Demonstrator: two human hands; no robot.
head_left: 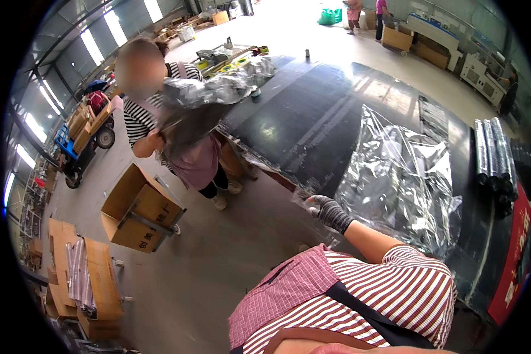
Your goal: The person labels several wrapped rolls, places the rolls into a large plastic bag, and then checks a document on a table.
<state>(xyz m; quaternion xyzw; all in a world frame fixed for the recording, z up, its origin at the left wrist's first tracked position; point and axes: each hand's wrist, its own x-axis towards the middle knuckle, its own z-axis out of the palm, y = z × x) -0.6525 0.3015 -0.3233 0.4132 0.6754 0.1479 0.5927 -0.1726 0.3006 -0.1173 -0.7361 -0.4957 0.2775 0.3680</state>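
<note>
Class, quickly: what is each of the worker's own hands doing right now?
Left hand: gloved, closed on the edge of a clear plastic bag lying on the black table.
Right hand: not in view.

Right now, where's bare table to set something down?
Free: the dark table between the co-worker's silvery bundle and the clear plastic bags. Crowded: the near edge, where the gloved hand grips a bag, and the right end by the rolls.

Plastic sheet [398,177] on table [312,106]; rolls [494,156] right; open box [138,209] left.
</note>
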